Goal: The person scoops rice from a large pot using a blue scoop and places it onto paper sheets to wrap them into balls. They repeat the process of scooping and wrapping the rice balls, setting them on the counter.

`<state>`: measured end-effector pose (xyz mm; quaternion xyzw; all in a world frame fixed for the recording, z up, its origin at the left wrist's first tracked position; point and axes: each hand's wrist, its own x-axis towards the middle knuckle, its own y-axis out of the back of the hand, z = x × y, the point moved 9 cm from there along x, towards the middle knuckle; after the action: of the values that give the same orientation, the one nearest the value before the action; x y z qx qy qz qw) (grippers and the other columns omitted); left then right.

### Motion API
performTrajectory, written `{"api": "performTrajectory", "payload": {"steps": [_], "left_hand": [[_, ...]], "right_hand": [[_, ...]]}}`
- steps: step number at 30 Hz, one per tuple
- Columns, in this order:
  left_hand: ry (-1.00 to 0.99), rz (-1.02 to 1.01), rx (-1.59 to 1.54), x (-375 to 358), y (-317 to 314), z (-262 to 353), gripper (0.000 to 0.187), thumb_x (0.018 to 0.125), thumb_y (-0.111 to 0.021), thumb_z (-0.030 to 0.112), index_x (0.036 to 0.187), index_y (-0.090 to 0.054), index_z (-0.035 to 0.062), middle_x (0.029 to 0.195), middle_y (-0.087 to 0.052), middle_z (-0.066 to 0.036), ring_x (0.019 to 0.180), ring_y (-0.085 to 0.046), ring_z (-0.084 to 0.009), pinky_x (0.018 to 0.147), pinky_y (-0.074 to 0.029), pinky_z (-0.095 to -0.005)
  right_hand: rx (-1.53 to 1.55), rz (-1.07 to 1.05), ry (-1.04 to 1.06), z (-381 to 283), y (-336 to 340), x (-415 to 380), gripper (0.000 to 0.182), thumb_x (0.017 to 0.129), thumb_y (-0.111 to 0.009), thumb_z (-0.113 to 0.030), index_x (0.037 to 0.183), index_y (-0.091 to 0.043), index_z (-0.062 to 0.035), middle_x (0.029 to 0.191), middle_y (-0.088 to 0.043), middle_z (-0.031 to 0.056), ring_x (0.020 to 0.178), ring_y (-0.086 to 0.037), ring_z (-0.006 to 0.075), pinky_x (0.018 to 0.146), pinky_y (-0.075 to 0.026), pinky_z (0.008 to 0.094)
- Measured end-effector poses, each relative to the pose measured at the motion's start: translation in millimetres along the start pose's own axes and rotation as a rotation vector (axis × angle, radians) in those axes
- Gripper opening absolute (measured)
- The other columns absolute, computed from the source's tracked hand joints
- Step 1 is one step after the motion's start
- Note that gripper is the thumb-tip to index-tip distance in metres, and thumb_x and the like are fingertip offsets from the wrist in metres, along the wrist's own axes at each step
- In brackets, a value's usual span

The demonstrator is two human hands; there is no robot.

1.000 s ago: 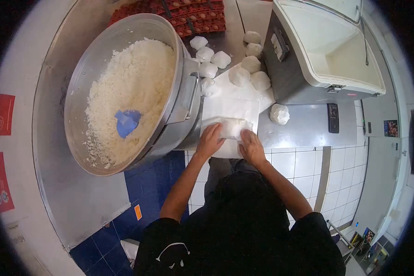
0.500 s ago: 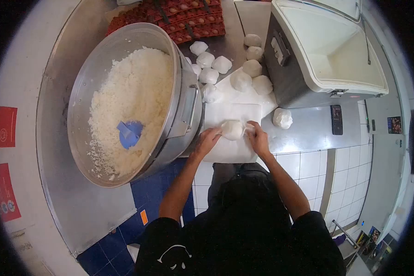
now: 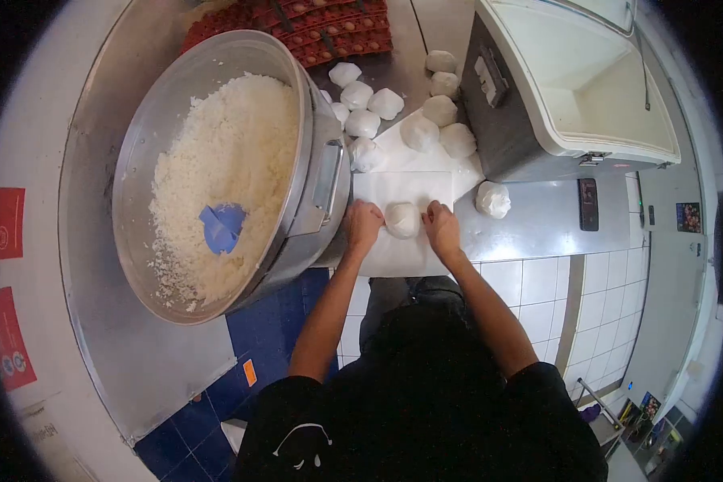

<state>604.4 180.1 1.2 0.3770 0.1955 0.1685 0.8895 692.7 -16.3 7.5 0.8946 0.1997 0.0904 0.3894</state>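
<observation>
A: Where are the hands?

B: Both are at the near edge of the table (image 3: 538, 221). The left hand (image 3: 361, 225) and the right hand (image 3: 440, 226) sit on either side of a white ball (image 3: 402, 219), which looks like a wrapped portion of rice.

A: Are they gripping it?

B: The fingers of both hands are curled in, close to fists, and pressed against the ball's sides. Whether they pinch the wrap or only touch it, I cannot tell.

A: What is the ball resting on?

B: A white sheet (image 3: 406, 257) laid flat on the table, running from the table's edge up towards the box.

A: What else is there?

B: To the left, just beside the left hand, a big metal pot (image 3: 313, 161) tilted towards the person, holding cooked rice (image 3: 225, 161) with a blue scoop (image 3: 221, 226) lying in it. Beyond the sheet lies a cluster of finished balls (image 3: 361, 122) near the pot's rim, more balls (image 3: 440, 110) against the box, and a single ball (image 3: 492, 199) to the right of the right hand, apart from it.

A: And the box?

B: A grey box (image 3: 570, 88) with its lid open, pale inside, at the far right. A dark phone (image 3: 589, 204) lies on the table in front of it. Red egg trays (image 3: 329, 32) sit at the far edge, behind the pot.
</observation>
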Motion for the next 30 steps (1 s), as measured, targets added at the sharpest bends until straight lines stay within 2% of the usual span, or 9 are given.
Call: {"api": "performTrajectory", "payload": {"steps": [2,4,6,9,11,14,18,23,30], "left_hand": [[0.040,-0.070,0.058,-10,-17,0,0.013,0.083,-0.065,0.008,0.094,-0.072,0.0049,0.089,-0.068,-0.019,0.089,-0.064,-0.0352,0.081,-0.051,-0.0450],[-0.103,0.246,0.110,-26,-14,11,0.016,0.087,-0.063,0.012,0.096,-0.070,0.0024,0.092,-0.066,-0.020,0.096,-0.062,-0.0364,0.086,-0.049,-0.0447],[-0.042,0.162,0.082,-27,-29,7,0.023,0.090,-0.061,0.019,0.094,-0.069,-0.0031,0.102,-0.064,-0.022,0.106,-0.058,-0.0392,0.091,-0.047,-0.0439],[0.180,0.176,-0.429,-32,-50,-5,0.032,0.095,-0.060,0.025,0.100,-0.066,-0.0062,0.106,-0.064,-0.021,0.111,-0.056,-0.0360,0.095,-0.045,-0.0436],[0.412,0.377,-1.127,-38,-71,-14,0.046,0.095,-0.064,0.035,0.109,-0.061,-0.0085,0.105,-0.065,-0.018,0.107,-0.058,-0.0300,0.095,-0.045,-0.0397],[0.383,0.420,-0.893,-32,-65,7,0.060,0.089,-0.073,0.042,0.115,-0.057,-0.0088,0.105,-0.065,-0.017,0.103,-0.060,-0.0249,0.091,-0.048,-0.0367],[0.425,0.150,-1.057,-28,-55,36,0.081,0.080,-0.084,0.037,0.130,-0.045,-0.0128,0.115,-0.060,-0.019,0.103,-0.060,-0.0234,0.085,-0.050,-0.0327],[0.487,0.055,-1.180,-26,-62,24,0.075,0.080,-0.084,0.035,0.128,-0.050,-0.0109,0.114,-0.061,-0.018,0.102,-0.062,-0.0224,0.083,-0.051,-0.0323],[0.503,-0.060,-1.234,-20,-76,10,0.072,0.096,-0.050,0.062,0.132,-0.052,-0.0001,0.125,-0.060,-0.011,0.116,-0.055,-0.0213,0.103,-0.039,-0.0359]], "right_hand": [[0.069,0.021,-0.017,15,-10,-9,0.020,0.088,-0.068,-0.019,0.089,-0.063,0.0005,0.086,-0.065,0.0212,0.076,-0.063,0.0393,0.072,-0.052,0.0458],[0.146,0.038,-0.026,6,-2,-12,0.021,0.088,-0.068,-0.020,0.092,-0.063,0.0001,0.089,-0.064,0.0213,0.077,-0.063,0.0388,0.073,-0.051,0.0468],[0.282,-0.054,-0.146,-8,2,-21,0.035,0.087,-0.071,-0.031,0.096,-0.064,0.0030,0.093,-0.064,0.0236,0.082,-0.063,0.0370,0.073,-0.051,0.0455],[0.101,-0.007,-0.060,-18,-2,-28,0.043,0.087,-0.073,-0.033,0.105,-0.067,0.0057,0.091,-0.065,0.0236,0.093,-0.065,0.0339,0.071,-0.055,0.0404],[0.165,-0.068,-0.090,-15,-11,-29,0.046,0.085,-0.075,-0.033,0.110,-0.065,0.0055,0.098,-0.064,0.0236,0.098,-0.064,0.0341,0.074,-0.056,0.0390],[0.387,-0.071,-0.111,-19,-14,-30,0.056,0.081,-0.078,-0.032,0.118,-0.061,0.0053,0.110,-0.061,0.0250,0.104,-0.061,0.0375,0.083,-0.054,0.0402],[0.520,0.021,0.001,-9,-16,-30,0.063,0.077,-0.079,-0.030,0.125,-0.057,0.0039,0.118,-0.058,0.0265,0.109,-0.058,0.0388,0.091,-0.051,0.0421],[0.649,-0.254,-0.191,-3,-24,-21,0.060,0.081,-0.080,-0.035,0.122,-0.061,0.0040,0.105,-0.066,0.0183,0.097,-0.063,0.0266,0.087,-0.051,0.0358],[0.967,-0.416,-0.317,-19,-30,-17,0.053,0.084,-0.080,-0.033,0.120,-0.065,0.0030,0.098,-0.068,0.0070,0.087,-0.060,0.0131,0.074,-0.048,0.0275]]}}
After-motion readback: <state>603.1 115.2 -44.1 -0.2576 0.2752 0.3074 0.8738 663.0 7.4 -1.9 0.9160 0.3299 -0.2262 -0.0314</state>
